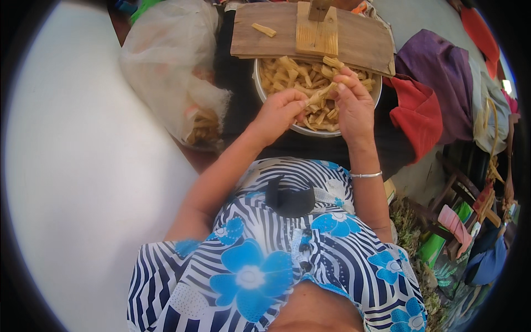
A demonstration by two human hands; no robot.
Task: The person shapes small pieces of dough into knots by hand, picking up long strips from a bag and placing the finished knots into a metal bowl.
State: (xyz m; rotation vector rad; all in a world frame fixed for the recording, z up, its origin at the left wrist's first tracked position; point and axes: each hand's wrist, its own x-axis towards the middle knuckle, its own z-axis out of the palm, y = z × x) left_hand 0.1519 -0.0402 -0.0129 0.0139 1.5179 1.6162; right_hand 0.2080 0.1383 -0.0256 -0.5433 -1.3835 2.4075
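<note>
A round metal basin (326, 133) full of pale yellow dried, stick-like pieces (292, 72) is in front of me. Above it, my left hand (278, 114) pinches one end of a yellowish fibrous piece (319, 97). The fingers of my right hand (355, 108) are closed on the other end of the same piece. Another short yellow piece (333, 62) shows by the right fingertips; I cannot tell whether they touch it. Across the basin's far side lies a wooden board (359, 36), with a single loose piece (264, 29) on its left part.
A lighter wooden plate (316, 37) with an upright post is on the board. To the left sits a whitish translucent bag (168, 61) with similar pieces at its mouth. Red cloth (423, 119) and purple cloth (437, 77) are at the right.
</note>
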